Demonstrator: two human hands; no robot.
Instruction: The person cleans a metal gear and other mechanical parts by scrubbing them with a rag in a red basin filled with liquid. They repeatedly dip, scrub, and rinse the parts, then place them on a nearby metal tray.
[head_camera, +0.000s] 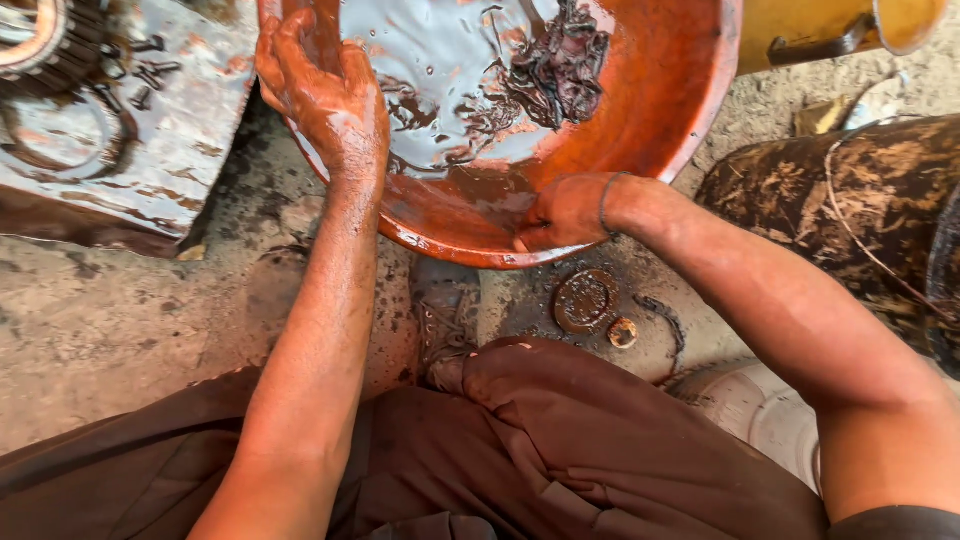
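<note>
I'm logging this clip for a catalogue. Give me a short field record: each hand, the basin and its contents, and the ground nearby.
left hand: oily, gripping the basin's left rim
right hand: gripping the near rim
basin: orange, round, tilted
contents: grey oily liquid, dark clump
ground: round metal disc, small cap
left side: metal sheet with small parts

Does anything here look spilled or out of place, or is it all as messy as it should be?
Some things do. The orange basin is tipped, its grey oily liquid pooled to one side, with both hands, left and right, on its rim. A round metal disc and small ring lie loose on the stained ground.
</note>
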